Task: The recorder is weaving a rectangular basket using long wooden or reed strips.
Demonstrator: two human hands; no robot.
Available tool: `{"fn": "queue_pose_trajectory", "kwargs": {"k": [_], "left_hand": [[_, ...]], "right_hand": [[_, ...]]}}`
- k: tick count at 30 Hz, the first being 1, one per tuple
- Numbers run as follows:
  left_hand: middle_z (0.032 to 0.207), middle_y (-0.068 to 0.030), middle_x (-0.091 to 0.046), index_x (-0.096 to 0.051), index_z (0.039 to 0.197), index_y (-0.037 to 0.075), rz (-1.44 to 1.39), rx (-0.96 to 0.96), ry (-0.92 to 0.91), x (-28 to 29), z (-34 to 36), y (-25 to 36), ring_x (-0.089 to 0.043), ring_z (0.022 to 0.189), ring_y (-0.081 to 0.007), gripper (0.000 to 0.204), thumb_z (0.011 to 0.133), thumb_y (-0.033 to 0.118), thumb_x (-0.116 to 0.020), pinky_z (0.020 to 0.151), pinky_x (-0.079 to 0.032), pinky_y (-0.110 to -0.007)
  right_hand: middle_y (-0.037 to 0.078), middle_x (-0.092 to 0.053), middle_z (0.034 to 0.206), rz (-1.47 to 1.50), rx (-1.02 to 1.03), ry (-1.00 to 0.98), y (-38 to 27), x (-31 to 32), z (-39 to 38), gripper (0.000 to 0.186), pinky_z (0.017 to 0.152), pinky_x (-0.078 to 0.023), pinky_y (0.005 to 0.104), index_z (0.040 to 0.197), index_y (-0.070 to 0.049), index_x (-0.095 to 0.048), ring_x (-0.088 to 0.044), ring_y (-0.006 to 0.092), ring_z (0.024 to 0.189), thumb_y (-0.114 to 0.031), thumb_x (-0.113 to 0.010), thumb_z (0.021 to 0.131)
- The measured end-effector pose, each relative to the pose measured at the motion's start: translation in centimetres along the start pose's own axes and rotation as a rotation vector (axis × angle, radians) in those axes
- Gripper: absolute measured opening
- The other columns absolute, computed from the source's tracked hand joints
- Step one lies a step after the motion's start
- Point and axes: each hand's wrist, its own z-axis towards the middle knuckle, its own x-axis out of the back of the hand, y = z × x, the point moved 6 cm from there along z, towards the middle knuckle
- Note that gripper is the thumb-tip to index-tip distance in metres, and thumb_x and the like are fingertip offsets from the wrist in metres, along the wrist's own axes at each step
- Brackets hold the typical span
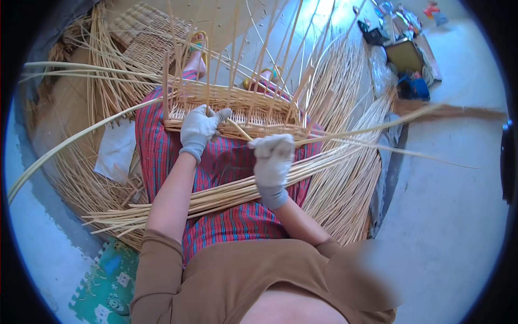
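A half-woven wicker basket [259, 113], rectangular with tall upright stakes, rests across my lap. My left hand [198, 130], in a pale glove, is closed at its near wall around the foot of a stake, the thumb pointing right. My right hand [271, 162], gloved too, is closed on a willow rod [236, 129] just in front of the same wall. One part of that rod runs up left toward my left hand; a long blurred length [377, 127] sweeps out right from beside my right hand. My palms hide the exact grip.
A bundle of loose rods [221, 197] lies across my thighs below my hands. Big heaps of willow rods [345, 183] spread on the right and left. A finished woven panel [154, 46] lies far left. Assorted bags and boxes [404, 56] stand far right. A green foam mat [110, 281] is near left.
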Motion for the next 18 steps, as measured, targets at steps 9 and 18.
{"fn": "queue_pose_trajectory", "kwargs": {"k": [9, 18], "left_hand": [[0.089, -0.0110, -0.072, -0.061, 0.118, 0.004, 0.119, -0.278, -0.182, -4.4, -3.3, 8.6, -0.071, 0.064, -0.0189, 0.031, 0.101, 0.029, -0.064, 0.058, -0.058, -0.035], [0.068, -0.0105, -0.070, -0.069, 0.098, 0.002, 0.096, -0.101, -0.244, -9.8, -1.3, 1.7, -0.073, 0.060, -0.0188, 0.051, 0.103, 0.051, -0.054, 0.055, -0.054, -0.032]], "right_hand": [[0.009, -0.071, 0.096, -0.135, -0.166, 0.153, -3.4, 11.3, 6.4, 0.017, 0.082, -0.059, 0.0339, 0.105, -0.014, -0.050, -0.071, 0.0211, 0.094, -0.005, -0.063, 0.100], [0.019, -0.047, 0.151, -1.071, 0.456, -0.421, -1.7, -4.6, 19.5, 0.074, 0.113, -0.041, 0.0372, 0.150, -0.013, -0.045, -0.045, 0.0330, 0.141, 0.000, -0.074, 0.083]]}}
